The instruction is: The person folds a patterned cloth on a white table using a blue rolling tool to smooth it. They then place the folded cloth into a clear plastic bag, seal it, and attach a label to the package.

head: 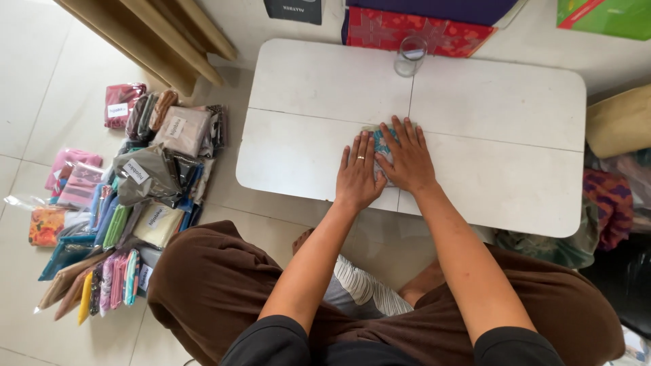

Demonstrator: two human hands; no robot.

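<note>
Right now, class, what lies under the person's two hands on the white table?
Under the left hand and right hand lies a small flat packet, teal and pale, on the white table. Only a strip shows between the fingers; the rest is covered.

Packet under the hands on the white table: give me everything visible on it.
The packet is mostly hidden. What shows between the fingers is a flat, folded piece, teal-blue patterned with pale edges, looking like fabric in clear wrap, though that is hard to confirm. It lies flat on the white table near the front edge, at the middle seam. The left hand and right hand both press on it, palms down, fingers spread. Nothing else touches it.
</note>
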